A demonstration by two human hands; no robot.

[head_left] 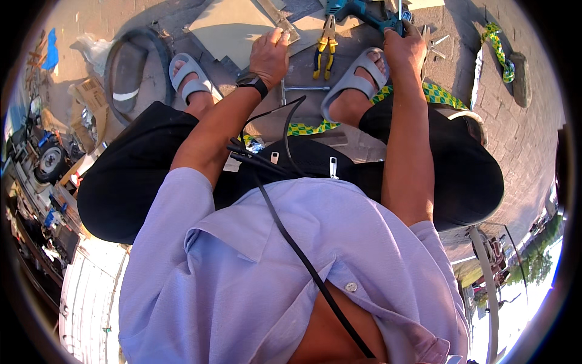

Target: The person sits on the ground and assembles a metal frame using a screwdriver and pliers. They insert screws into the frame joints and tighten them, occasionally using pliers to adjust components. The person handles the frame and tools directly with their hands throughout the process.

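Observation:
My left hand (270, 57), a dark watch on its wrist, is closed on the near end of a narrow metal strip (271, 13). Under the strip lies a flat beige board (227, 29). My right hand (405, 53) is closed, and a thin pale rod (400, 8) sticks out past its fingers; its lower part is hidden. Touching or just beside these fingers is a teal power tool (354, 10), partly cut off by the upper edge. Between my hands lie pliers (325, 47) with yellow and dark blue handles.
A metal T-shaped wrench (297, 88) lies between my sandals (357, 79). Behind it runs a green-yellow patterned strap (312, 128). Left are a black rubber loop (165, 57) and a torn cardboard box (91, 106). A stone (521, 79) sits far right. A black cable (285, 227) crosses my shirt.

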